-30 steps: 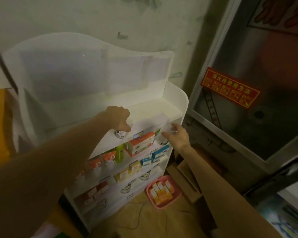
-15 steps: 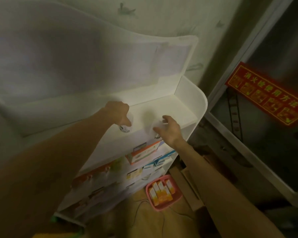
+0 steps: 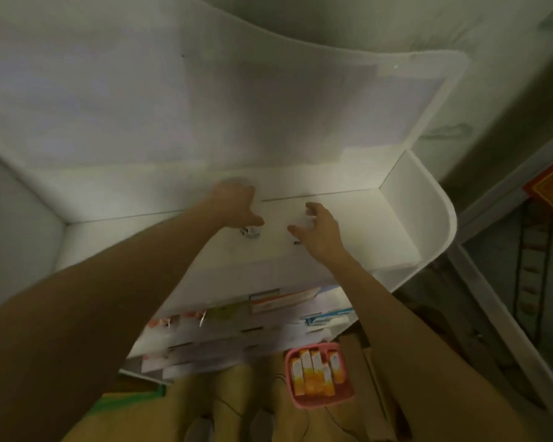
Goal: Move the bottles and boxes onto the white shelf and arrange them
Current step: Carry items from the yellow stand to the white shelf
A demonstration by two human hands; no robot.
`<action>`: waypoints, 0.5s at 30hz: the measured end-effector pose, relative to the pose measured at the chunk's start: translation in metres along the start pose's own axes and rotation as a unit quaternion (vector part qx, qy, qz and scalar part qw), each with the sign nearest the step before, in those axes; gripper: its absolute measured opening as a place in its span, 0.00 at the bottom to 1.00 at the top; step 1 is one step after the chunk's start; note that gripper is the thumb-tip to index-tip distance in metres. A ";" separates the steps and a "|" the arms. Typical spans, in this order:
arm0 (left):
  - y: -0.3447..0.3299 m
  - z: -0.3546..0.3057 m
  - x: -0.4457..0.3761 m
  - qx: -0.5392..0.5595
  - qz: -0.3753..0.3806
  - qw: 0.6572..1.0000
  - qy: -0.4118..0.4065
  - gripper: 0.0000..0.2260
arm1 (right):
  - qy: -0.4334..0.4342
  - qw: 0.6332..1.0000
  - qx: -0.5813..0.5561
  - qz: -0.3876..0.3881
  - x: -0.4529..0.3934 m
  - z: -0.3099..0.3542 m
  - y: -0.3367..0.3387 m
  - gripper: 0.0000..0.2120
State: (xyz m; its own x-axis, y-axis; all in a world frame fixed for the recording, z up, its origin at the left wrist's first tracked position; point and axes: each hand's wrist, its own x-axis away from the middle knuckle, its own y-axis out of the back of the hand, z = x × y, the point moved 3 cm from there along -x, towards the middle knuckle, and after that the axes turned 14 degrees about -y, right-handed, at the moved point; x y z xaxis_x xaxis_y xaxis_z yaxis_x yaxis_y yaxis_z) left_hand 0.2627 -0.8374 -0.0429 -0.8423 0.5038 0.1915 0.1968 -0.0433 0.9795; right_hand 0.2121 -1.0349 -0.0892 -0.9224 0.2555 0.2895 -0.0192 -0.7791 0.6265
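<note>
Now we note the left hand [image 3: 237, 205] grasping an upright bottle [image 3: 249, 231] at frame centre on the white shelf [image 3: 380, 224]; right hand [image 3: 316, 228] beside it, grasp unclear.

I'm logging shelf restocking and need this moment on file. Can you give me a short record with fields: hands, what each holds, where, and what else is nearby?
left hand: left hand grips a small white bottle from above
right hand: right hand curls round a second white bottle, mostly hidden
place: both over the top tier of the white shelf
lower tiers: boxes stocked, blurred
floor: pink basket holding orange and white boxes
</note>
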 end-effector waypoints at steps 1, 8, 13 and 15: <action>0.001 -0.001 -0.002 0.002 0.003 1.000 0.011 0.35 | 0.005 1.000 0.001 0.001 -0.006 0.001 0.000 0.35; 0.001 0.007 0.009 0.046 -0.018 0.998 0.050 0.38 | 0.027 0.999 -0.009 0.028 -0.024 0.009 0.002 0.41; 0.021 0.029 0.038 -0.007 -0.115 0.993 0.030 0.25 | 0.092 0.995 0.022 -0.042 -0.016 0.037 0.009 0.30; 0.028 0.037 0.053 -0.035 -0.147 0.988 0.028 0.23 | 0.136 0.988 0.020 -0.069 -0.010 0.058 0.009 0.24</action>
State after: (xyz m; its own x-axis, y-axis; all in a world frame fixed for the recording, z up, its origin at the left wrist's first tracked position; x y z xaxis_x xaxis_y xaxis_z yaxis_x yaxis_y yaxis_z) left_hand 0.2426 -0.7802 -0.0077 -0.8851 0.4543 -0.1013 -0.0947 0.0373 0.9948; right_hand 0.2432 -1.0112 -0.0442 -0.9817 0.1906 -0.0026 -0.1422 -0.7234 0.6756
